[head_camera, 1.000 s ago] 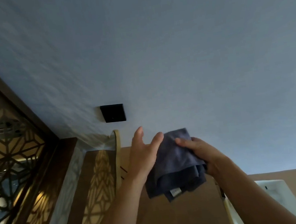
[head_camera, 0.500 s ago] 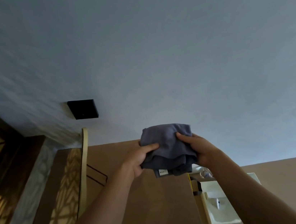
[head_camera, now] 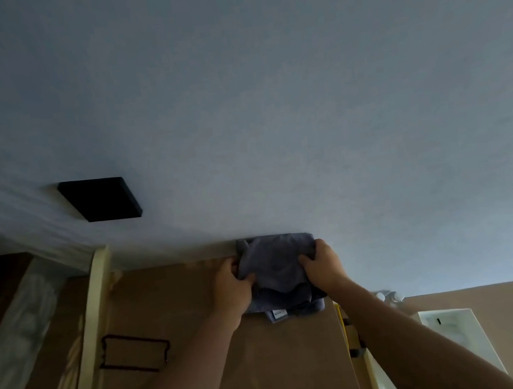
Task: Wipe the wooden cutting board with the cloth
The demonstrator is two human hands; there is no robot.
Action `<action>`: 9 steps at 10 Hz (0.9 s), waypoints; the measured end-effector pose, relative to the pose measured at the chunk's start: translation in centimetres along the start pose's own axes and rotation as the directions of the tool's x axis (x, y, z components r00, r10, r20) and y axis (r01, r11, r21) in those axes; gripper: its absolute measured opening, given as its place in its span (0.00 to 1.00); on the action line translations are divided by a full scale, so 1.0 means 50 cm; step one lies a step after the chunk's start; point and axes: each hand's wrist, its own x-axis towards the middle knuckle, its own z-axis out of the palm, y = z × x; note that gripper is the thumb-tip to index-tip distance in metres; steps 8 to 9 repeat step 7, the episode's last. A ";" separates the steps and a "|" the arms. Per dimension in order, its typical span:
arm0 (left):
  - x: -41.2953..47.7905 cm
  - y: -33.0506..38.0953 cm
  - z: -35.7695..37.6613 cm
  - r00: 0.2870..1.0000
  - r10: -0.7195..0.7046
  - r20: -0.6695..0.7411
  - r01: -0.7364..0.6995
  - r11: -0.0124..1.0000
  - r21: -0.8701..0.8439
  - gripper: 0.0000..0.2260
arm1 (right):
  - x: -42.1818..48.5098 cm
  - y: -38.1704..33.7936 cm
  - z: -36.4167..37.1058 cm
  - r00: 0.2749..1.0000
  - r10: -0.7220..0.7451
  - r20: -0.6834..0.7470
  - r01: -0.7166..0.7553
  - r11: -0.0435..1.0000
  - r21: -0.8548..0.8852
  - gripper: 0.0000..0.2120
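A folded grey-blue cloth (head_camera: 276, 265) with a small white label at its lower edge is held up in front of me by both hands. My left hand (head_camera: 230, 287) grips its left side and my right hand (head_camera: 323, 265) grips its right side, thumbs pressed on the front. The cloth is raised against a tan panel (head_camera: 197, 300) near the ceiling line. No wooden cutting board is in view.
The grey ceiling (head_camera: 268, 94) fills the upper view, with a black square fitting (head_camera: 101, 200) on it. A pale vertical post (head_camera: 96, 313) and a thin dark wire bracket (head_camera: 132, 352) stand at left. A white box-like object (head_camera: 452, 331) sits at lower right.
Both hands closed on the cloth and folded it into a tighter bundle. The view shifted, so the black fitting and the post moved across the picture.
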 end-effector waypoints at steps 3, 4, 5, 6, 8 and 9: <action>0.024 -0.026 0.034 0.994 0.107 -0.002 -0.101 0.949 0.298 0.17 | 0.015 0.030 0.057 0.995 -0.023 -0.095 0.004 0.981 -0.194 0.11; 0.027 -0.022 0.034 0.994 0.112 -0.003 -0.104 0.925 0.365 0.16 | 0.014 0.031 0.055 0.996 -0.020 -0.090 -0.004 0.967 -0.254 0.13; 0.018 -0.017 0.038 0.993 0.121 -0.006 -0.106 0.885 0.453 0.16 | 0.012 0.036 0.042 0.997 -0.015 -0.080 -0.015 0.935 -0.356 0.18; -0.013 -0.001 0.028 0.992 0.123 -0.028 -0.087 0.829 0.553 0.18 | -0.008 0.028 0.019 0.996 -0.025 -0.090 -0.020 0.883 -0.468 0.24; -0.053 0.020 0.018 0.957 0.258 -0.130 -0.121 0.767 0.630 0.17 | -0.039 0.007 -0.004 0.969 -0.181 -0.166 0.065 0.841 -0.537 0.27; -0.053 0.020 0.018 0.957 0.258 -0.130 -0.121 0.767 0.630 0.17 | -0.039 0.007 -0.004 0.969 -0.181 -0.166 0.065 0.841 -0.537 0.27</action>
